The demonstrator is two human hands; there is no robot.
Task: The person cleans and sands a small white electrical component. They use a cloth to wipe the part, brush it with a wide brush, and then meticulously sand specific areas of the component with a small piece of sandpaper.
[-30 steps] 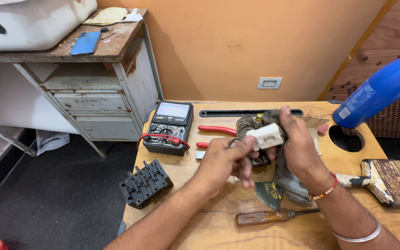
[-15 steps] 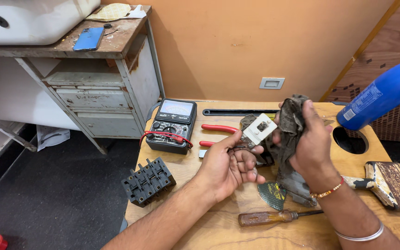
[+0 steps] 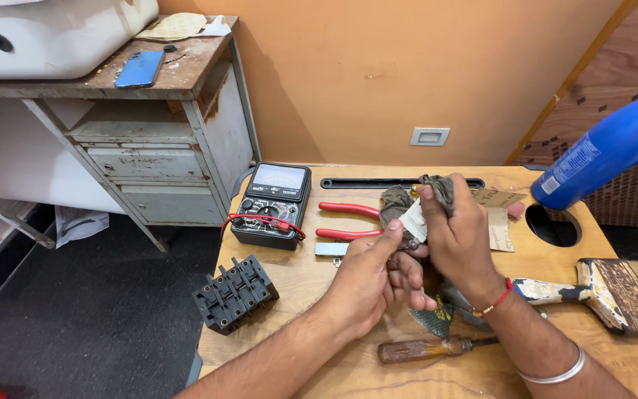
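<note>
Over the wooden workbench (image 3: 311, 284), my left hand (image 3: 374, 281) grips the lower end of a small white electrical part (image 3: 413, 220), thumb up along its side. My right hand (image 3: 455, 236) presses a dirty grey-brown rag (image 3: 437, 191) against the top of that part, fingers closed on the cloth. More of the rag (image 3: 393, 203) hangs behind the part. Both hands meet in the middle of the bench, above a small round disc (image 3: 431, 319).
An analog multimeter (image 3: 273, 203) with red leads, red-handled pliers (image 3: 348, 222), a black terminal block (image 3: 235, 293), a wooden-handled screwdriver (image 3: 430, 347), a worn paintbrush (image 3: 599, 292) and a blue bottle (image 3: 603, 151) lie around. A round hole (image 3: 551, 225) opens at right. A metal desk (image 3: 149, 111) stands left.
The part has tilted upright and lowered slightly. My right hand has shifted the rag from beside the part to over its top, while my left hand slid down to its base.
</note>
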